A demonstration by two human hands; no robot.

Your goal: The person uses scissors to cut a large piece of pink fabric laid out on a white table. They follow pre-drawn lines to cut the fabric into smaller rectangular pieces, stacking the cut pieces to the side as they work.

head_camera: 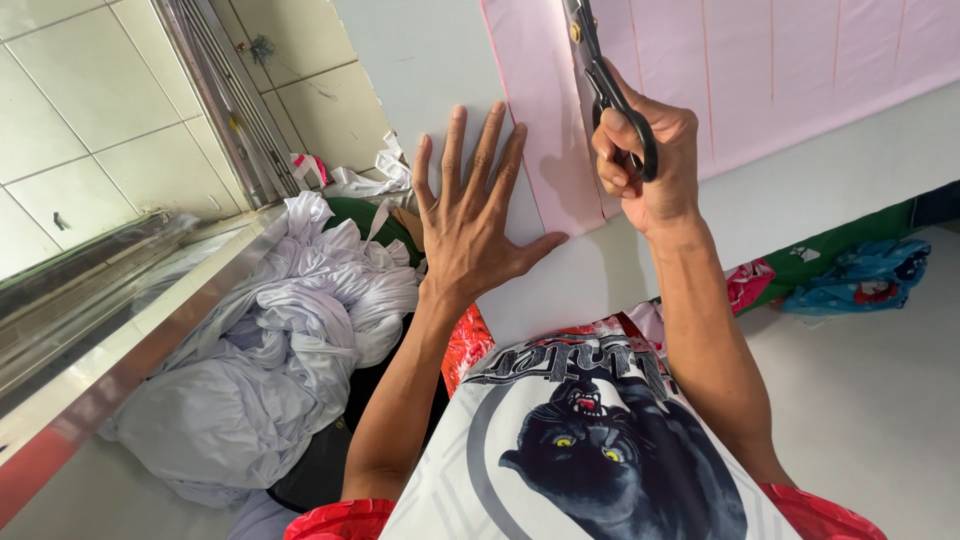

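Meanwhile the left hand [470,225] lies flat, fingers spread, on pink fabric [560,150] while the right hand [645,160] grips black scissors [605,80].

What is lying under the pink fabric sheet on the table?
Under the pink fabric sheet a pale grey table shows around its edges. Whatever lies directly beneath the sheet is covered and cannot be seen.

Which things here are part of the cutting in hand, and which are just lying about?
In use: scissors in right hand; pink fabric; left hand flat on white table.
Lying about: white cloth heap; blue bundle on floor.
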